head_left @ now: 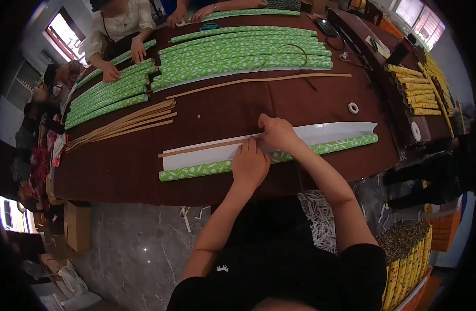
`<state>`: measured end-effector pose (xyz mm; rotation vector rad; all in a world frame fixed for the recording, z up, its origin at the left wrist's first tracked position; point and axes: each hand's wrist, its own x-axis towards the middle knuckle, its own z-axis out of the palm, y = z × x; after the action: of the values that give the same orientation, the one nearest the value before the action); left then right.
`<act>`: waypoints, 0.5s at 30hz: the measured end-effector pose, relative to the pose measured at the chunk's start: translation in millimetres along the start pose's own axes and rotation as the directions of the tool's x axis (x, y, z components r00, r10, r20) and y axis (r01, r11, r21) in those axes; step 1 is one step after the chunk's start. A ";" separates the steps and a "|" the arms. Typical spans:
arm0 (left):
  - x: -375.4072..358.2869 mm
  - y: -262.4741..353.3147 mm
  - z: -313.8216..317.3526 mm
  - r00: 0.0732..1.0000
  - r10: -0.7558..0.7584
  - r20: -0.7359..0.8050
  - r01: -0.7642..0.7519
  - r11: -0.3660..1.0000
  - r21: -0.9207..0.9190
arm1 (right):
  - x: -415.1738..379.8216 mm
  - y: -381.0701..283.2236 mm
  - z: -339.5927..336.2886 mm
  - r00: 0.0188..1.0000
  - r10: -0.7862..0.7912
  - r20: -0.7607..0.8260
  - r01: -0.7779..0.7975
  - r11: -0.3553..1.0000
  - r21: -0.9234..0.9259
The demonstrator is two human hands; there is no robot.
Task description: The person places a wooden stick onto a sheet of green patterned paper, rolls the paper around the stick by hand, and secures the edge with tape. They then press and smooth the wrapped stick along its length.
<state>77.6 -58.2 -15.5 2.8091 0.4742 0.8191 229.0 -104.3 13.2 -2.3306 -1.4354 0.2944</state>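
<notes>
In front of me lies a green patterned roll of wrapping paper, its white inner side partly unrolled on the far side. A thin brown strip runs along the left part of that white sheet toward my hands. My left hand lies on the roll and sheet, fingertips pressing by the strip. My right hand is closed at the strip's right end, its index finger bent. What lies between its fingertips is mostly hidden, but the strip leads into it.
Several green rolls and a bundle of brown strips lie beyond. A long strip, a tape roll and yellow rolls are farther off. Co-workers' hands touch green rolls. Paper shreds are below the table's edge.
</notes>
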 end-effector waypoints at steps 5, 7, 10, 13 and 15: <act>2.5 2.1 -3.8 1.000 0.025 0.009 -0.024 0.999 -0.041 | -8.3 -16.1 5.3 0.992 -0.038 -0.123 0.004 0.964 -0.265; 2.9 1.9 -2.7 0.999 0.045 -0.025 -0.046 0.998 -0.051 | -11.3 -20.9 3.5 0.992 -0.063 -0.109 0.027 0.954 -0.299; 3.0 3.3 -5.1 0.999 0.034 -0.001 -0.034 0.999 -0.036 | -16.1 -16.8 12.2 0.966 -0.146 -0.212 0.065 0.935 -0.348; 3.3 3.4 -6.9 1.000 0.013 0.007 -0.013 0.999 -0.036 | -18.9 -16.4 8.6 0.954 -0.159 -0.256 0.073 0.946 -0.316; 2.1 1.1 -3.0 1.000 0.008 0.016 -0.007 0.999 -0.041 | -24.8 -13.8 -2.3 0.969 -0.116 -0.219 0.056 0.963 -0.262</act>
<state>77.9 -58.3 -11.7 2.7793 0.4389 0.7974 207.4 -121.3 20.6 -2.3926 -1.5263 -0.1952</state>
